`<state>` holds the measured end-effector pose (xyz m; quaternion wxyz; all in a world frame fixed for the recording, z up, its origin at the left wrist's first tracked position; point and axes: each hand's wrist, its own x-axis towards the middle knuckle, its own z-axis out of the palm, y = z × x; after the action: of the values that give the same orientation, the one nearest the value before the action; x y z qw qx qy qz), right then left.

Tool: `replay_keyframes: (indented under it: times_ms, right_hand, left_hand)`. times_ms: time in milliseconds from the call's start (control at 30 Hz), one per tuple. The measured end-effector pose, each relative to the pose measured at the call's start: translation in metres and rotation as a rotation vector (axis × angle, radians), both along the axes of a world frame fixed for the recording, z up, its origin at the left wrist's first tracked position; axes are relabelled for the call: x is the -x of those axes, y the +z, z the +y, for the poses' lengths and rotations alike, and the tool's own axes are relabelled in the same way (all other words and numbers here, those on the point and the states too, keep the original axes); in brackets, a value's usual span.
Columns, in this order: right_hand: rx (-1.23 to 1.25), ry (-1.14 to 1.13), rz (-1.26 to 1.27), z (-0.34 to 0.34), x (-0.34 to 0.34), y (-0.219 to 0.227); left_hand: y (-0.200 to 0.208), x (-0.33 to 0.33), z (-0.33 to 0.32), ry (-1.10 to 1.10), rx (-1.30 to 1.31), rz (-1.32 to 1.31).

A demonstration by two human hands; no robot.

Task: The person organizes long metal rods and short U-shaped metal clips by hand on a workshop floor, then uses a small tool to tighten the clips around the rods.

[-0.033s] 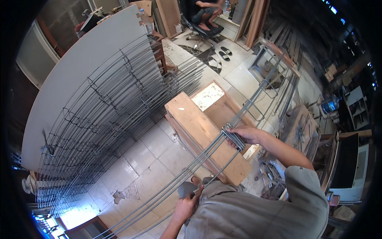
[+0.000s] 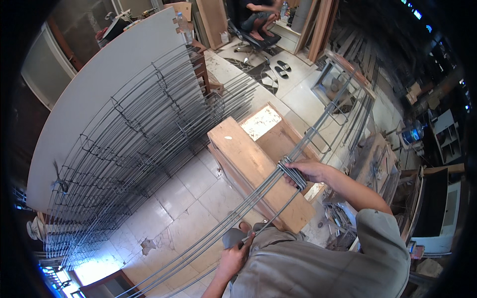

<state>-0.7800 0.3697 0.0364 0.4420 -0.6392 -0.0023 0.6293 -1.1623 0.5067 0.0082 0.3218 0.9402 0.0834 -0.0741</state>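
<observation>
Several long grey steel rods (image 2: 238,211) run slantwise past me, from the lower left to a raised frame at the upper right. My right hand (image 2: 312,171) is closed on a tight bundle of bent steel stirrups (image 2: 293,175) strung round these rods, over a wooden box (image 2: 248,149). Close to my waist, my left hand (image 2: 234,258) is closed round the nearest rod, its index finger lying along it. A small dark piece shows in that hand, too little to name. Further up the rods, separate square stirrups (image 2: 324,144) hang spaced apart.
At the left, a large stack of finished rebar cages (image 2: 134,124) leans against a pale curved board (image 2: 64,134). A stool-like frame (image 2: 338,82) supports the rods' far end. Beyond, a person (image 2: 258,20) sits on an office chair. Scrap and a workbench (image 2: 372,164) lie right.
</observation>
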Motion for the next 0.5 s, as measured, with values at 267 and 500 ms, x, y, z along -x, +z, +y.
replay_keyframes:
  times_ms: [267,500]
  right_hand:
    - [-0.050,-0.067,-0.002,0.002,0.006,0.006]
    - [-0.007,-0.048,-0.044,0.009,0.012,0.011]
  left_hand:
    - [0.010,0.014,-0.010,0.095,-0.149,0.020]
    - [0.019,0.049,0.007,0.360,-0.067,0.135]
